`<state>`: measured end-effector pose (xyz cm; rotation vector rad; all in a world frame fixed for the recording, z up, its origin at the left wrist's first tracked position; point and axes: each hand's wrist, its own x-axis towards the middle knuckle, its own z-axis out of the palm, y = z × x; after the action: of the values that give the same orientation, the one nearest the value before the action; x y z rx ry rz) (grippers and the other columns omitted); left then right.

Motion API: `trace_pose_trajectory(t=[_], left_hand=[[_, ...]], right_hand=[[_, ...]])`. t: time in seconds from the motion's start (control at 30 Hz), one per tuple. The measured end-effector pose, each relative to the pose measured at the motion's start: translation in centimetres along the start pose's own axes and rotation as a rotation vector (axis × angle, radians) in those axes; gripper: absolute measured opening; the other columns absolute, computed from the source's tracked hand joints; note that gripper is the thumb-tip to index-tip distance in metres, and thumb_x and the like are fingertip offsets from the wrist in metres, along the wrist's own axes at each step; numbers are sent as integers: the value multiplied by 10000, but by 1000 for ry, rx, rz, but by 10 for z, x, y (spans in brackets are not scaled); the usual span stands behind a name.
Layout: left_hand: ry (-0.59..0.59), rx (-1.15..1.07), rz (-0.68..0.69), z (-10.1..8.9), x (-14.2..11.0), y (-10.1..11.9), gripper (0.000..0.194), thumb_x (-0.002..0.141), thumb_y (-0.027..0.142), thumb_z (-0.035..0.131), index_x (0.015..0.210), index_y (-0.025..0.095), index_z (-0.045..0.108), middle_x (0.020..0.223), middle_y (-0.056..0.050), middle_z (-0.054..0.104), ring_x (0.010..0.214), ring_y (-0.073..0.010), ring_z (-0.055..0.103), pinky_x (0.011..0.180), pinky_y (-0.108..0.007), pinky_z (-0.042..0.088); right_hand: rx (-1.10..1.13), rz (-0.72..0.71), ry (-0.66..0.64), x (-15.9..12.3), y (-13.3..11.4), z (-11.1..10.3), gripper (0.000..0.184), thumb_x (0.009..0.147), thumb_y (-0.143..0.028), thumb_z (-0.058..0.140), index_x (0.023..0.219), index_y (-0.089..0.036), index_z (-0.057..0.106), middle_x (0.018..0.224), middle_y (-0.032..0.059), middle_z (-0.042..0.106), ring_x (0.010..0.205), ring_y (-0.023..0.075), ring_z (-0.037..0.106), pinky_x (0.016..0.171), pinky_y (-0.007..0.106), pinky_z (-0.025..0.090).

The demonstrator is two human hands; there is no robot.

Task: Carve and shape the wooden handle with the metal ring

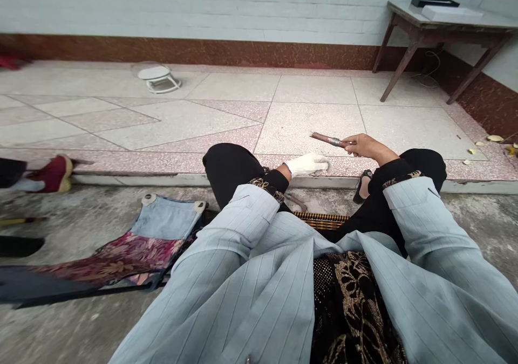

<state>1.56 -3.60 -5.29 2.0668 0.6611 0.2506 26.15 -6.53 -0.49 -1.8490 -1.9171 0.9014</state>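
Observation:
My right hand (366,147) is closed around one end of a brown stick (321,137) with a silvery band wrapped about it. The stick's splintered free end points left, above the pale tiles. My left hand (308,164) wears a white knitted glove and hovers between my knees, below the stick and apart from it. Its gloved fingers are bent and pressed together; whether something small is in them is hidden. Under my left hand, a curved brown piece (298,202) lies on the ground beside a yellow and black woven edge (324,221).
A raised tiled step (226,132) runs ahead of me. On it stand a small white stool (156,75) and a wooden table (421,29) with boxes. To my left are a fabric folding chair (162,218) and another person's red shoe (56,174). Yellowish scraps (494,138) lie far right.

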Motion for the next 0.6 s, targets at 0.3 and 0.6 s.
trace_pose_trajectory(t=[0.3,0.6], left_hand=[[59,149,46,-15,-2,13,294,882,323,479,898,133,703,707,-20,611,630,-117,504,666,-242,396],[183,47,-26,-30,3,1,206,840,288,530,831,136,669,685,-12,568,593,-102,459,589,-236,351]], right_hand=[[-465,-37,-221,3,3,3,437,830,-204,608,1254,-210,717,1080,106,718,939,250,637,779,321,447],[-57,-173,-648,-5,4,1,487,760,-318,749,1230,-195,730,1088,83,726,888,188,617,807,289,453]])
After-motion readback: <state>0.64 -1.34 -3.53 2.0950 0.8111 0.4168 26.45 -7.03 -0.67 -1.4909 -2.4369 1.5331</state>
